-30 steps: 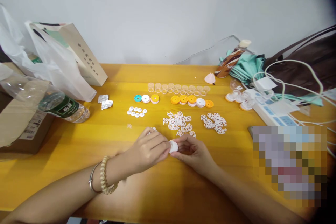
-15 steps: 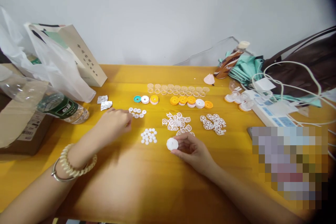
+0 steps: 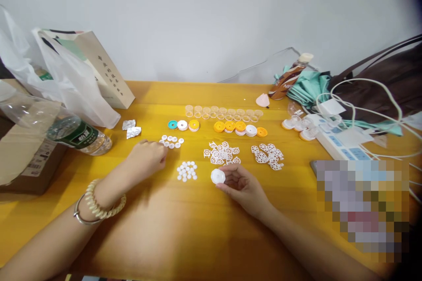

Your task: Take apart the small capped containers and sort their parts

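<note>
Between the thumb and fingers of my right hand [image 3: 242, 186] is a white round plastic cap [image 3: 218, 177], its flat face toward me. My left hand [image 3: 148, 158] hovers with curled fingers near two groups of small white discs; whatever its fingertips hold, if anything, is hidden. One group of discs [image 3: 173, 145] lies just beyond that hand, the other group of discs [image 3: 187, 171] between both hands. Past my right hand are white spoked pieces [image 3: 221, 153], with a second pile of spoked pieces [image 3: 270, 154] to the right.
Farther back run a row of coloured round caps [image 3: 230, 126] and a row of clear cups [image 3: 222, 112]. On the left lie foil scraps [image 3: 133, 132], a water bottle [image 3: 81, 134] and a paper bag [image 3: 108, 74]. A power strip [image 3: 339, 140] with white cables and a brown bottle [image 3: 286, 81] occupy the right.
My left hand has shifted slightly right and toward me, uncovering more of the far discs. My right hand has raised the white cap a little and moved it slightly right.
</note>
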A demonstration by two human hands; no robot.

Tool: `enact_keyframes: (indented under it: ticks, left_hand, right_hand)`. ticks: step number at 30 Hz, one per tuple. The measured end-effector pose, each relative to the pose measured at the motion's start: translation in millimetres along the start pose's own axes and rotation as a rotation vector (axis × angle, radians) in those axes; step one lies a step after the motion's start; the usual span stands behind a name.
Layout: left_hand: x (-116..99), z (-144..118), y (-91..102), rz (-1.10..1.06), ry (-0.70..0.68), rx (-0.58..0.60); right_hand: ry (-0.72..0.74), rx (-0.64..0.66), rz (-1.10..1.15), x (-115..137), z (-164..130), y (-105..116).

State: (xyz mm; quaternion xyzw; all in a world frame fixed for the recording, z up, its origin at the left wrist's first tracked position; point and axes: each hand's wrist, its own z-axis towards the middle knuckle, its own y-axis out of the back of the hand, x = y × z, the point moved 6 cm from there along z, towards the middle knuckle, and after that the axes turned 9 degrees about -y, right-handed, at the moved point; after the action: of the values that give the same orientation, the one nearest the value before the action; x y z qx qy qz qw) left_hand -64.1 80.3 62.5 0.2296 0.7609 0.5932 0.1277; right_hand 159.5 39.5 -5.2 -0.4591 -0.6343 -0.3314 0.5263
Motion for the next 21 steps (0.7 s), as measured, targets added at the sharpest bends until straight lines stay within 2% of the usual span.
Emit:
enact_keyframes:
  ticks: [3, 5, 8, 11, 13, 16, 21]
  left_hand:
    - [-1.7, -2.2, -0.4, 0.019, -0.008, 0.011]
    - [-5.7, -4.3, 3.0, 0.007, -0.035, -0.024]
    - [-23.7, -7.8, 14.0, -0.057, -0.153, -0.189]
    - [-57.3, -12.9, 20.1, -0.171, -0.368, -0.384]
    - [-80.3, -15.9, 17.1, -0.265, -0.497, -0.463]
    - [-101.9, -16.0, 7.0, -0.371, -0.57, -0.493]
    - [-102.3, -11.6, -0.3, -0.541, -0.507, -0.464]
  right_hand:
    - [-0.008, -0.001, 0.013, 0.8, -0.1, 0.0]
    - [-0.011, 0.0, 0.02, 0.6, 0.0, 0.0]
    - [-0.016, 0.004, 0.029, -0.6, -0.1, -0.7]
    - [-0.034, 0.018, 0.039, -2.2, -0.6, -3.2]
    - [-0.054, 0.065, 0.055, -3.0, -1.3, -7.4]
    - [-0.093, 0.167, 0.102, -3.0, -2.8, -14.9]
    - [-0.121, 0.214, 0.154, 0.9, -3.1, -16.4]
